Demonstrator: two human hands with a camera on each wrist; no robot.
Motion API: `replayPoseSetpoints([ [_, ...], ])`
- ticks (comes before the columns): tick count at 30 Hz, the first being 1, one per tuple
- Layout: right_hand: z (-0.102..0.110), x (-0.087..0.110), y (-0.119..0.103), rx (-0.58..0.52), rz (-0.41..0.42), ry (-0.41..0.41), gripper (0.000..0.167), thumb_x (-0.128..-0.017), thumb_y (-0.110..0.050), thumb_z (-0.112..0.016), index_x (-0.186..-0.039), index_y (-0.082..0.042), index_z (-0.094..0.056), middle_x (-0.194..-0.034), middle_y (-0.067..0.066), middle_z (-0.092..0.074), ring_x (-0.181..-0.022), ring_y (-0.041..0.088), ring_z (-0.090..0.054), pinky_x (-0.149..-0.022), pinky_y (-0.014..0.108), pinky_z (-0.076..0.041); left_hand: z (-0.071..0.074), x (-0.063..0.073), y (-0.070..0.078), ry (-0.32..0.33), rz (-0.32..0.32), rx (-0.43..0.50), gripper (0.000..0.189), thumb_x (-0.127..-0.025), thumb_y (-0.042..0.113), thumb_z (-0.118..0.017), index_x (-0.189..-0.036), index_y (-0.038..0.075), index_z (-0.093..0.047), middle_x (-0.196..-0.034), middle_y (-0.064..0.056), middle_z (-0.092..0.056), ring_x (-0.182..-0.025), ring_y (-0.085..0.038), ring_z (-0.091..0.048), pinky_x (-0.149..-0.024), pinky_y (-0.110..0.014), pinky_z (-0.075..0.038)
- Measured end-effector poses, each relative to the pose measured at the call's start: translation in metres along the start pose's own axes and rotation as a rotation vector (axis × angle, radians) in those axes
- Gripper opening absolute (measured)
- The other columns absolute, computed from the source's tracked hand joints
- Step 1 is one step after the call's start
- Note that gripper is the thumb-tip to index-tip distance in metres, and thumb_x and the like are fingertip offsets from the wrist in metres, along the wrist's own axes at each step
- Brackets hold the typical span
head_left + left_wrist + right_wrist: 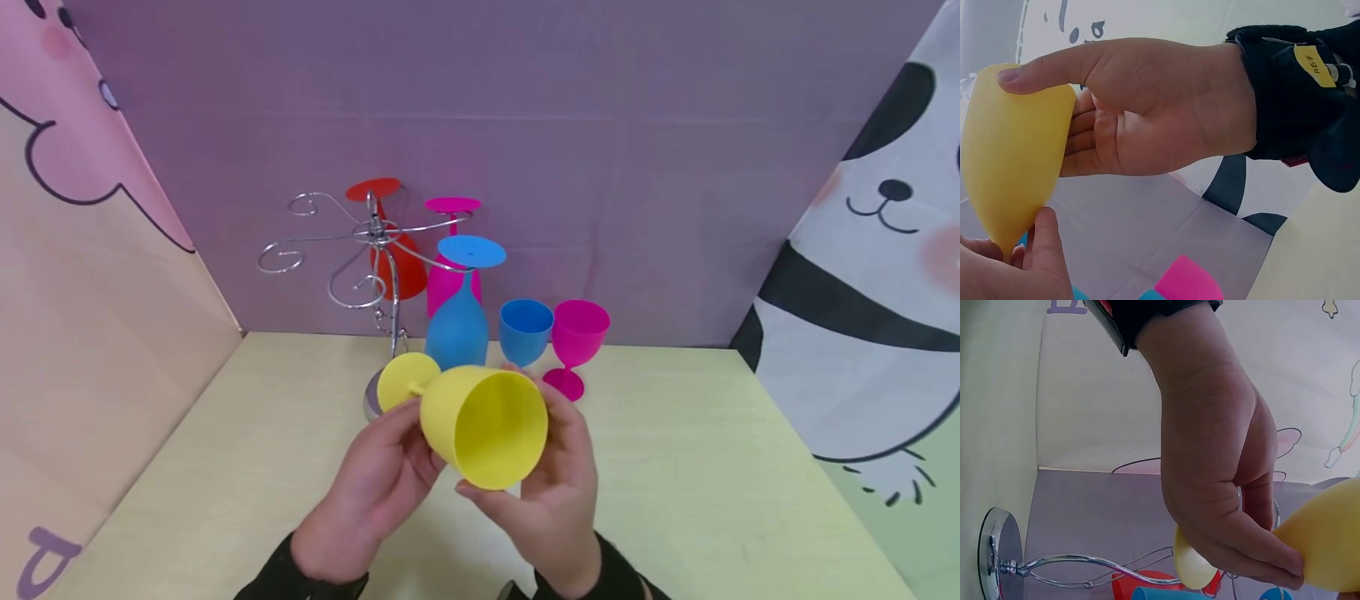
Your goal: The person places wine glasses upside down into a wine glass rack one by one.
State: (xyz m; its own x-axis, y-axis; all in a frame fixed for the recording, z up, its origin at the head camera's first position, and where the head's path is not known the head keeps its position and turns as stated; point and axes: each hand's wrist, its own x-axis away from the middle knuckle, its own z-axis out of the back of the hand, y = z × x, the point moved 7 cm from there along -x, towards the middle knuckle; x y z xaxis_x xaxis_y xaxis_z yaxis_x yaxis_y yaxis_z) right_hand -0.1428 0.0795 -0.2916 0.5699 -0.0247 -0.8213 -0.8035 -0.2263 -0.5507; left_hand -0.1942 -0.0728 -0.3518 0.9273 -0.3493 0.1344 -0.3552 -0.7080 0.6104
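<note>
A yellow goblet [501, 429] is held tilted in both hands over the table, its bowl opening toward me. My left hand [378, 487] pinches it near the stem, where the bowl narrows; the round foot [407, 382] sticks out beyond the fingers. With thumb and fingers around the bowl near the rim, my right hand [558, 483] grips the other end. The left wrist view shows the right hand's thumb [1022, 76] lying along the goblet's side. In the right wrist view, the left hand [1219, 469] is seen from its back.
Behind the hands stands a chrome rack [375, 233] with curled arms. Red [405, 267], pink [442, 287] and blue [457, 333] goblets hang upside down on it. To the right, a blue goblet [527, 333] and a pink goblet [581, 333] stand upright on the table [675, 467].
</note>
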Motion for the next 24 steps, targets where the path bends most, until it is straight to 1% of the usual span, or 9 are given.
replayPoseSetpoints([
  [2, -0.0008, 0.0007, 0.0000, 0.004, 0.012, -0.005, 0.079, -0.088, -0.008, -0.083, -0.144, 0.018, -0.033, -0.149, 0.031, -0.044, -0.132, 0.042, -0.048, -0.106, 0.039, -0.051, 0.0001, -0.0005, -0.0001, 0.004, -0.005, 0.005, 0.041, -0.112, 0.025, -0.048, -0.148, 0.008, -0.037, -0.136, -0.011, -0.061, -0.110, -0.020, -0.068, -0.107, -0.035, -0.048],
  [5, -0.0024, 0.0011, 0.0001, 0.015, 0.037, -0.018, 0.081, -0.088, -0.010, -0.083, -0.143, 0.020, -0.032, -0.149, 0.031, -0.044, -0.132, 0.042, -0.048, -0.107, 0.040, -0.050, 0.0004, -0.0010, -0.0001, 0.003, -0.017, -0.001, 0.039, -0.112, 0.026, -0.047, -0.145, 0.007, -0.039, -0.130, -0.008, -0.064, -0.107, -0.018, -0.069, -0.106, -0.034, -0.048],
  [9, -0.0042, 0.0013, 0.0000, 0.037, 0.067, -0.030, 0.082, -0.088, -0.014, -0.083, -0.141, 0.021, -0.031, -0.150, 0.030, -0.045, -0.132, 0.041, -0.049, -0.108, 0.040, -0.049, 0.0006, -0.0014, 0.0006, -0.017, -0.037, -0.005, 0.039, -0.112, 0.027, -0.048, -0.143, 0.006, -0.039, -0.123, -0.005, -0.067, -0.105, -0.016, -0.070, -0.105, -0.032, -0.049],
  [14, -0.0055, 0.0007, -0.0002, 0.055, 0.074, -0.036, 0.083, -0.088, -0.016, -0.083, -0.142, 0.021, -0.031, -0.150, 0.029, -0.045, -0.131, 0.040, -0.050, -0.107, 0.039, -0.049, 0.0022, -0.0019, 0.0015, -0.017, -0.043, 0.009, 0.039, -0.112, 0.027, -0.048, -0.143, 0.007, -0.036, -0.124, -0.005, -0.067, -0.109, -0.017, -0.070, -0.106, -0.033, -0.048],
  [19, -0.0081, -0.0001, -0.0002, 0.078, 0.081, -0.062, 0.083, -0.089, -0.017, -0.082, -0.142, 0.021, -0.031, -0.149, 0.030, -0.044, -0.132, 0.040, -0.049, -0.109, 0.038, -0.048, 0.0038, -0.0030, 0.0030, -0.006, -0.037, 0.013, 0.042, -0.111, 0.027, -0.050, -0.145, 0.010, -0.033, -0.127, -0.006, -0.063, -0.112, -0.018, -0.068, -0.108, -0.034, -0.047],
  [24, -0.0088, 0.0001, -0.0022, 0.114, 0.092, -0.065, 0.083, -0.089, -0.019, -0.082, -0.142, 0.021, -0.032, -0.148, 0.031, -0.044, -0.131, 0.039, -0.050, -0.109, 0.038, -0.048, 0.0038, -0.0031, 0.0029, -0.018, -0.026, 0.019, 0.045, -0.110, 0.029, -0.052, -0.146, 0.011, -0.032, -0.128, -0.006, -0.062, -0.115, -0.019, -0.067, -0.109, -0.034, -0.046],
])
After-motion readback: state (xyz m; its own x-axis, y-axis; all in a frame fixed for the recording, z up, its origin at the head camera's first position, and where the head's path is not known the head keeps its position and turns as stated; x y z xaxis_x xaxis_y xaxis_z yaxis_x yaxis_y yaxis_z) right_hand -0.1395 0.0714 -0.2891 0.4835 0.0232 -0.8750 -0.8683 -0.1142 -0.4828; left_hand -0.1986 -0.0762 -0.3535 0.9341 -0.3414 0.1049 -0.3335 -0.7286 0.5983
